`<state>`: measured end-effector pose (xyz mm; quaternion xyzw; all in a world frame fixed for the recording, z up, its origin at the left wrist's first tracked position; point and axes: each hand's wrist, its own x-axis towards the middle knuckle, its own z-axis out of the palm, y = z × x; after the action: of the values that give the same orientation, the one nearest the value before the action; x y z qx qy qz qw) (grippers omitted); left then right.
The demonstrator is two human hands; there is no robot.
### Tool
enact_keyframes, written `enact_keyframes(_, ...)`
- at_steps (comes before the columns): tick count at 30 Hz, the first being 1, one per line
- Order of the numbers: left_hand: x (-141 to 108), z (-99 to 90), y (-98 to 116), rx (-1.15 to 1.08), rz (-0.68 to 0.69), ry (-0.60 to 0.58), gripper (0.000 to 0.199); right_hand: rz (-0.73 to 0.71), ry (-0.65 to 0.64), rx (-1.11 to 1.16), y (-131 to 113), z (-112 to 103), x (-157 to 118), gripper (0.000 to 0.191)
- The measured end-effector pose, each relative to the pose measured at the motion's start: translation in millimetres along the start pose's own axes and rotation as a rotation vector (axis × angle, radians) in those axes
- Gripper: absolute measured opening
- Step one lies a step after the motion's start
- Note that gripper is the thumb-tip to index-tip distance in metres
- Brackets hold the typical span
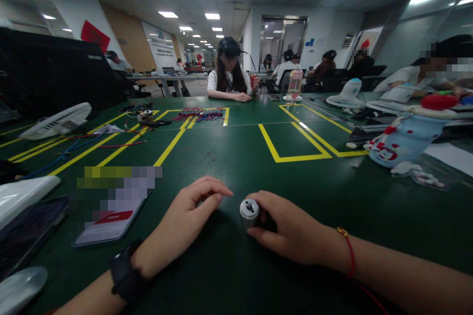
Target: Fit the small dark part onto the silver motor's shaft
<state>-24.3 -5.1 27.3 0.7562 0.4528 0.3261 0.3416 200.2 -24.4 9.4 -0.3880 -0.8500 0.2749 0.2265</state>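
In the head view, my right hand (286,226) is closed around the side of a small silver cylindrical motor (249,210). The motor stands upright, and its round end face with a central shaft and small dark holes points up. My left hand (197,204) is to the left of the motor and apart from it. Its fingers are loosely bent, with the thumb below the index finger and nothing held between them. Both hands are low over the dark green tabletop (236,162).
At left lie a phone (114,216), a white mouse (22,288) and a white fan (59,120). Tangled wires (199,114) lie farther back. A blue tumbler (408,138) stands at right beside a plastic bag (424,174). A person (229,76) sits opposite. Yellow tape marks the table.
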Motion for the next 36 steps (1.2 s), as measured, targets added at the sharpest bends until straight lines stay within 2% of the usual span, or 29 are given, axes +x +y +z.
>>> enact_keyframes(4,5.5,-1.7,-14.1,-0.010,-0.159,0.015,0.020,0.006,0.003,-0.002,-0.6,-0.1,-0.4,0.032)
enact_keyframes(6,7.1,-1.2,-19.3,-0.032,-0.193,0.026,0.022,0.012,0.000,-0.005,-0.9,0.0,-0.3,0.033)
enact_keyframes(20,6.0,-0.5,-17.3,-0.092,-0.231,-0.002,0.019,0.017,-0.009,-0.009,-0.6,0.2,-0.5,0.031)
enact_keyframes(23,4.5,1.1,-10.3,-0.182,-0.260,-0.061,0.020,0.007,-0.002,0.000,0.1,0.5,-0.5,0.032)
enact_keyframes(27,1.5,5.9,0.1,-0.214,-0.119,-0.169,0.020,-0.008,0.007,-0.002,1.8,1.0,-0.8,0.031)
enact_keyframes(30,1.8,9.7,5.8,-0.148,0.004,-0.163,0.020,-0.011,0.009,-0.021,2.4,1.7,-1.1,0.030)
enact_keyframes(36,5.7,14.4,11.5,-0.087,0.063,-0.140,0.016,-0.033,0.025,-0.026,1.6,2.2,-0.4,0.028)
